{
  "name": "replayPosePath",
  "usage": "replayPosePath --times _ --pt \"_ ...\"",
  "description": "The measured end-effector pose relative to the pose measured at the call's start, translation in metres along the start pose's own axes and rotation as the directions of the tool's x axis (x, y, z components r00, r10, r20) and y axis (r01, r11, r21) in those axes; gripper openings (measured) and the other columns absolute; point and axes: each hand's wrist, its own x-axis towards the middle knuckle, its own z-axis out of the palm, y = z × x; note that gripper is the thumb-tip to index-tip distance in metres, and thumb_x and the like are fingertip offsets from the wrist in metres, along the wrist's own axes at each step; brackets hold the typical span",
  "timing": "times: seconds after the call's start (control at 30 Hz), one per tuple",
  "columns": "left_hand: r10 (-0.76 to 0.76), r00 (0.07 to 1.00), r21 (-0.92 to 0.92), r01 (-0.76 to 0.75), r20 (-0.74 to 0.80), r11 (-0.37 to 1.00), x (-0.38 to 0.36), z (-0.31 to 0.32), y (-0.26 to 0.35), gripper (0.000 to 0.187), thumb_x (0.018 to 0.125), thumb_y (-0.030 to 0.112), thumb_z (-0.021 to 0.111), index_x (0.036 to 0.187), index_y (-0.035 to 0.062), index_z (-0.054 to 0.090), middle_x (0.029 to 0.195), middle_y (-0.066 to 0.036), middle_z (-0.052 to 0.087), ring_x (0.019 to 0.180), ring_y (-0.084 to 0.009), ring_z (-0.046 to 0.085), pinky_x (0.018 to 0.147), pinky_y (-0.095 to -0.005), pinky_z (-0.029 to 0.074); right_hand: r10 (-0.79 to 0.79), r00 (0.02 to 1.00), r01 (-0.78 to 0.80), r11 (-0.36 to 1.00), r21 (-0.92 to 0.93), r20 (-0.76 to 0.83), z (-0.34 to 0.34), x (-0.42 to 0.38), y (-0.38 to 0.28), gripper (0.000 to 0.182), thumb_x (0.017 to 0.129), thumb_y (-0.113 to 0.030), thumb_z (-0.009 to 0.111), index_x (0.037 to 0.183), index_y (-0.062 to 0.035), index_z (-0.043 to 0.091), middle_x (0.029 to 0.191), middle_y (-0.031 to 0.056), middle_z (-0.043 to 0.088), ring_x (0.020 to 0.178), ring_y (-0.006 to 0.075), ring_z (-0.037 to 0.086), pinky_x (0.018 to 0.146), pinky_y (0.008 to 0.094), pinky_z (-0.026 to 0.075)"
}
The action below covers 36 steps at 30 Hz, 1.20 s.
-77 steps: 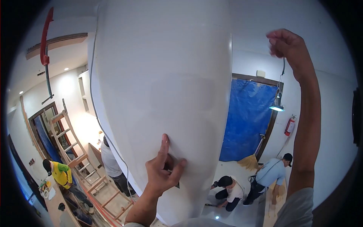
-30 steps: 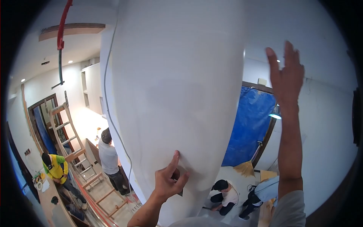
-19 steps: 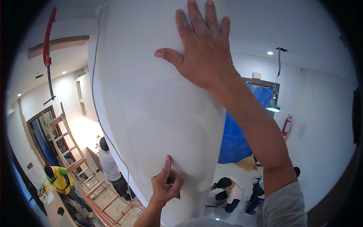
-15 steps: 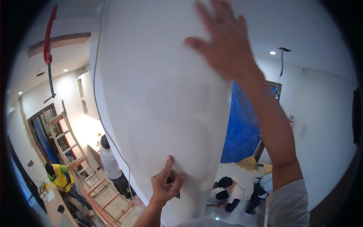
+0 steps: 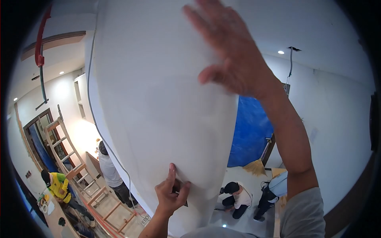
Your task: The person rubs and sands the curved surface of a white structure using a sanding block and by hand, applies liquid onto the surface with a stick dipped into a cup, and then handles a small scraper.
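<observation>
A broad white panel (image 5: 158,99) fills the middle of the view, with a faint greyish patch on its surface. Low on it, my left hand (image 5: 171,196) rests with the index fingertip against the panel and the thumb apart. Its other fingers curl around something dark, of which only a corner shows below the thumb; I cannot tell what it is. My right hand (image 5: 234,51) is raised over the panel's upper right part, fingers apart and slightly blurred, holding nothing.
A grey cable (image 5: 92,79) runs down the panel's left edge. To the left stand a wooden ladder (image 5: 65,148) and a person in a yellow top (image 5: 59,188). Several other people work below. Blue sheeting (image 5: 252,135) and a broom (image 5: 255,167) are at right.
My right hand has turned and shifted, its thumb now lower and its fingers further left. My left hand keeps its place on the panel. The view has shifted slightly, moving the background left.
</observation>
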Motion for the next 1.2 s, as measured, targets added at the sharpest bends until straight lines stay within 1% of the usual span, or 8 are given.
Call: replayPosePath --times 0.2,0.3,0.4,0.63,0.8,0.87,0.93,1.2 --pt "0.018 1.0 -0.009 -0.018 0.0 1.0 -0.003 -0.004 -0.01 0.076 0.076 0.002 0.072 0.147 0.0018 0.044 0.051 -0.003 0.051 0.043 -0.0097 0.049 0.05 -0.0215 0.044 -0.101 0.99 0.113 0.987 -0.116 0.099 0.003 -0.027 0.034 0.09 0.079 -0.082 0.038 0.148 -0.0239 0.044 0.159 0.0078 0.034 0.148 0.0314 0.028 0.117 0.0595 0.019" --pt "-0.005 0.999 -0.013 0.006 0.033 1.0 -0.005 -0.007 -0.007 0.077 0.078 0.001 0.071 0.148 -0.0008 0.041 0.056 -0.002 0.053 0.048 -0.0074 0.048 0.053 -0.02 0.042 0.379 0.924 -0.348 0.885 -0.31 0.044 0.008 -0.08 0.088 0.085 0.09 -0.075 0.037 0.149 -0.0141 0.042 0.157 0.0122 0.036 0.147 0.0362 0.027 0.117 0.0592 0.02" --pt "0.002 1.0 -0.008 -0.002 0.008 1.0 -0.003 -0.004 -0.007 0.076 0.076 0.003 0.072 0.147 0.0006 0.043 0.054 -0.003 0.053 0.045 -0.009 0.05 0.051 -0.0212 0.043 0.879 0.475 -0.879 0.472 -0.061 -0.038 0.013 -0.096 0.094 0.079 0.1 -0.061 0.039 0.148 0.002 0.038 0.153 0.0256 0.036 0.145 0.0425 0.028 0.118 0.0519 0.023" --pt "0.022 0.999 -0.009 -0.022 -0.03 1.0 -0.005 0.0 -0.009 0.074 0.076 0.003 0.073 0.144 -0.0007 0.046 0.051 -0.004 0.052 0.042 -0.0108 0.051 0.049 -0.0222 0.044 0.083 0.987 -0.083 0.997 0.003 -0.136 -0.001 -0.033 0.028 0.085 0.095 -0.064 0.045 0.149 0.0002 0.035 0.154 0.0244 0.035 0.146 0.0417 0.026 0.116 0.052 0.026" --pt "0.028 0.999 -0.015 -0.028 -0.016 0.999 -0.006 -0.002 -0.009 0.073 0.076 0.003 0.072 0.145 -0.0007 0.046 0.052 -0.004 0.053 0.043 -0.0101 0.051 0.049 -0.0219 0.044 0.176 0.982 -0.178 0.984 -0.024 -0.069 0.024 -0.038 0.026 0.082 0.098 -0.067 0.03 0.154 -0.0071 0.03 0.158 0.0193 0.03 0.148 0.0378 0.025 0.119 0.0448 0.024" --pt "0.024 1.0 -0.016 -0.024 -0.019 1.0 -0.006 -0.004 -0.01 0.074 0.076 0.003 0.072 0.145 0.0002 0.045 0.052 -0.004 0.053 0.043 -0.0099 0.051 0.049 -0.0218 0.044 0.459 0.882 -0.461 0.887 0.003 -0.107 0.031 -0.053 0.041 0.08 0.098 -0.063 0.042 0.151 -0.0021 0.034 0.156 0.0234 0.033 0.146 0.0388 0.028 0.116 0.0516 0.027" --pt "0.011 1.0 -0.025 -0.011 -0.01 1.0 -0.005 -0.005 -0.007 0.075 0.076 0.002 0.071 0.146 0.0015 0.045 0.052 -0.004 0.053 0.044 -0.0098 0.052 0.049 -0.0217 0.044 0.92 0.339 -0.868 0.226 0.442 0.197 0.027 -0.061 0.05 0.078 0.1 -0.061 0.039 0.15 -0.0018 0.035 0.155 0.0249 0.034 0.145 0.0381 0.032 0.116 0.05 0.027" --pt "0.003 1.0 -0.01 -0.003 -0.015 1.0 -0.007 -0.003 -0.01 0.075 0.076 0.003 0.072 0.146 0.0023 0.046 0.051 -0.003 0.052 0.043 -0.0103 0.051 0.05 -0.0219 0.045 -0.003 0.997 0.002 1.0 -0.018 -0.074 0.006 -0.036 0.0 0.085 0.093 -0.074 0.034 0.151 -0.0115 0.039 0.157 0.0164 0.034 0.146 0.0338 0.031 0.118 0.0513 0.024"
